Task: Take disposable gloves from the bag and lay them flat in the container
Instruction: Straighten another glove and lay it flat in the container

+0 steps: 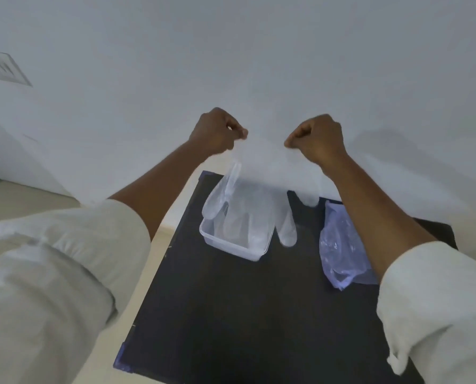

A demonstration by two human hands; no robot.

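The person stands over a dark table [231, 314] with both arms raised, stretching a clear plastic glove [261, 189] between the two hands. The left hand [217, 131] is curled into a loose fist, thumb and forefinger pinched on one corner of the cuff. The right hand [318, 139] is closed the same way on the other corner. Holding the cuff by both corners pulls the thin film taut, so the glove hangs open and unwrinkled, fingers pointing down. That looks like the reason for lifting it so high: the film needs room to drop straight before it can be laid flat.

The glove hangs directly above a small clear container [232, 246] near the far edge of the table, its fingertips dangling at or just over the rim; one finger falls outside the right wall. Whether any fingertip touches the tub I cannot tell, since both are see-through. Something pale seems to lie inside already, possibly another glove, but I cannot be sure.

The bag [339, 245], a crumpled bluish plastic one, lies to the right of the container, near it but apart, partly hidden by the right forearm. It sits within easy reach of that hand, which suits pulling out the next glove.

The next move, I judge, is lowering the glove fingers-first and shifting it left so it all lands inside.
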